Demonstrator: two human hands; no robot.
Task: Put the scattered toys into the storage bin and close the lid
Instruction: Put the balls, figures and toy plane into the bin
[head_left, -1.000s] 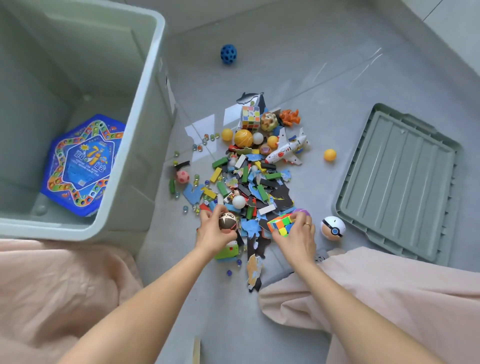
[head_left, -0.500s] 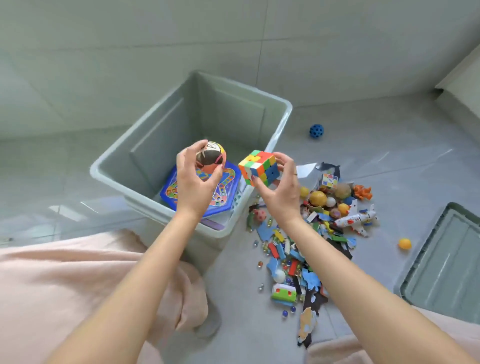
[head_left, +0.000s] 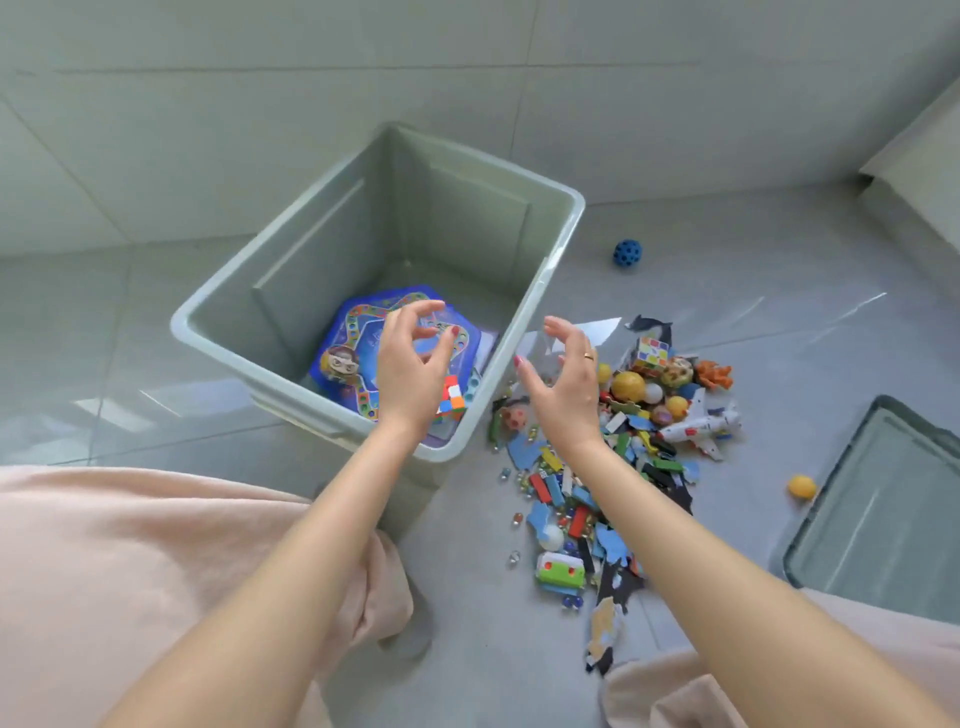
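The green storage bin (head_left: 291, 312) stands open on the floor. Inside it lie a blue hexagonal board game (head_left: 358, 338), a small ball with a cartoon face (head_left: 340, 362) on top of that, and a colour cube (head_left: 451, 400) near the front wall. The left hand (head_left: 413, 364) hovers above the bin, fingers spread and empty; the right hand (head_left: 563, 384) is open too, just outside the rim. The scattered toys (head_left: 623, 452) cover the floor to the right, with the lid (head_left: 883, 509) lying beyond them.

Open green bin (head_left: 291, 270); toys (head_left: 613, 457) beside; lid (head_left: 883, 509) off.
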